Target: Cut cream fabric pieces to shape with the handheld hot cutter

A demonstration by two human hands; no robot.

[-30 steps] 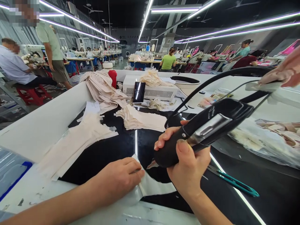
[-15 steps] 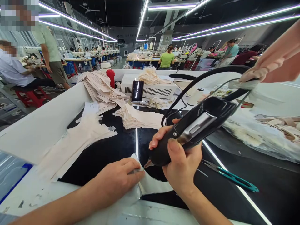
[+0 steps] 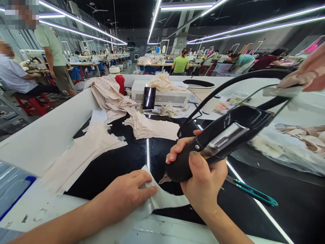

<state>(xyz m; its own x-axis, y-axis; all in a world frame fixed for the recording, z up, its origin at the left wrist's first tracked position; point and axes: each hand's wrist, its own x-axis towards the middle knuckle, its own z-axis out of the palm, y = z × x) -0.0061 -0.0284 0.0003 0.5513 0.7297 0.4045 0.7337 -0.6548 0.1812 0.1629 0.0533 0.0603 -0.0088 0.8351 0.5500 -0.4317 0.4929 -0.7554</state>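
Note:
My right hand is wrapped around a black handheld power tool with a silver lever, its thumb by the lever. The tool's rounded end points down and left, above the black worktop; its far tip is hidden. From the upper end a thick black cable loops up and back. My left hand presses and grips a curved pale cloth piece near the table's front edge, fingers closed over it. Part of that cloth is covered by the hand. Right of the tool lie teal-handled snips.
A stack of cut cloth and a larger pale panel lie on the worktop. Behind stand a white vented box, a phone and a red container. A clear bag lies right. Several people work beyond.
My right hand and the tool have shifted slightly right, the cable along with them. My left hand stays almost still on the cloth.

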